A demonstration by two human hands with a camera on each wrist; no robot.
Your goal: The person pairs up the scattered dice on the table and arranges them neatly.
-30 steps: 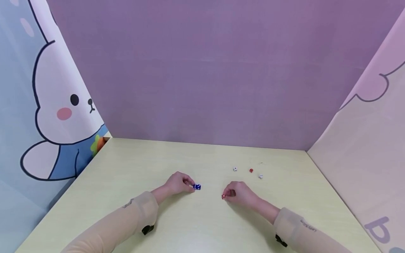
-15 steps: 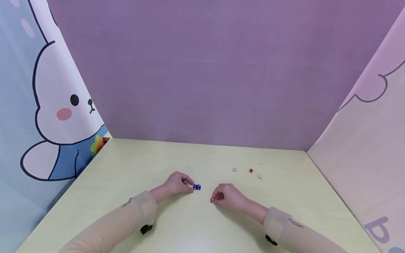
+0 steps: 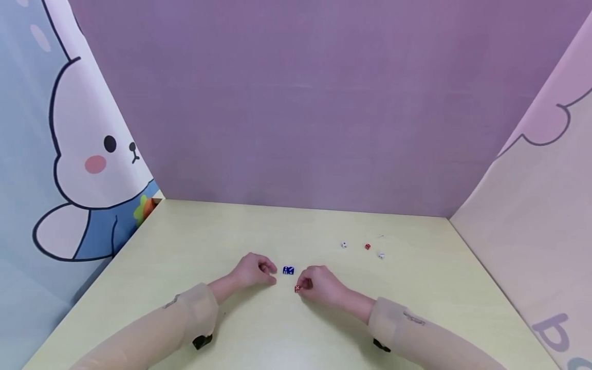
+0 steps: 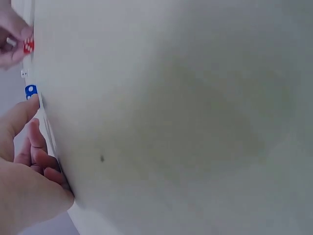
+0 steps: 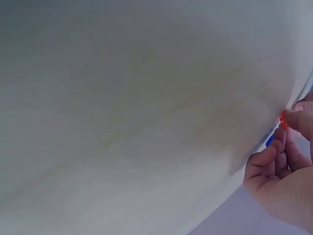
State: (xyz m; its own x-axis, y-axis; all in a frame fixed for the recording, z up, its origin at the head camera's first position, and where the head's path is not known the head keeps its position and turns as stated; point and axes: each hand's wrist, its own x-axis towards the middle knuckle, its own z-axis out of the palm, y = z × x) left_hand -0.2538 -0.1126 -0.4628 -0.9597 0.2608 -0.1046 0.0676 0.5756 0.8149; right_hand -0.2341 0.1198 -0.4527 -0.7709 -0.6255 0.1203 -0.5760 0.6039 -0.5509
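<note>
Two blue dice point(image 3: 289, 270) lie side by side on the pale table point(image 3: 259, 329). My left hand point(image 3: 253, 270) is just left of them, thumb and fingers parted with a gap to the dice. Between the thumb and fingertips of my right hand point(image 3: 321, 284) is a red die point(image 3: 297, 289), in front of and slightly right of the blue pair. The left wrist view shows this red die point(image 4: 28, 45) with white pips, and a blue die point(image 4: 31, 91) beyond my left fingertips. In the right wrist view, my fingers mostly cover the red die point(image 5: 283, 118).
Farther back on the right lie a white die point(image 3: 344, 245), another red die point(image 3: 367, 246) and a second white die point(image 3: 381, 255). A purple panel point(image 3: 296, 113) stands along the table's back edge, with printed cloth point(image 3: 92, 128) at the left.
My right hand has carried the red die leftward, closer to the blue dice. The left hand has let go of the blue dice and drawn back a little to the left.
</note>
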